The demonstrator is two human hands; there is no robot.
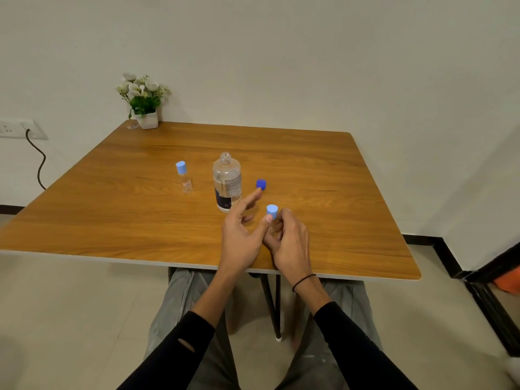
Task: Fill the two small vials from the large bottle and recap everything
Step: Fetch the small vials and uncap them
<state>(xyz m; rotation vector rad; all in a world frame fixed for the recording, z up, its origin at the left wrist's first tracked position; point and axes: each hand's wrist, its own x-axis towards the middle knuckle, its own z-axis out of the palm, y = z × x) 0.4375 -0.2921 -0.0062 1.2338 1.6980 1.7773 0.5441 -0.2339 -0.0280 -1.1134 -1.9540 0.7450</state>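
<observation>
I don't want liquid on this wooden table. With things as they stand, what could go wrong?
1. The large bottle stands uncapped, its dark blue cap lying apart, and the left hand is close beside it; a nudge could tip and spill it.
2. The right hand holds a small vial whose light blue cap may not be tight yet, so it could leak.
</observation>
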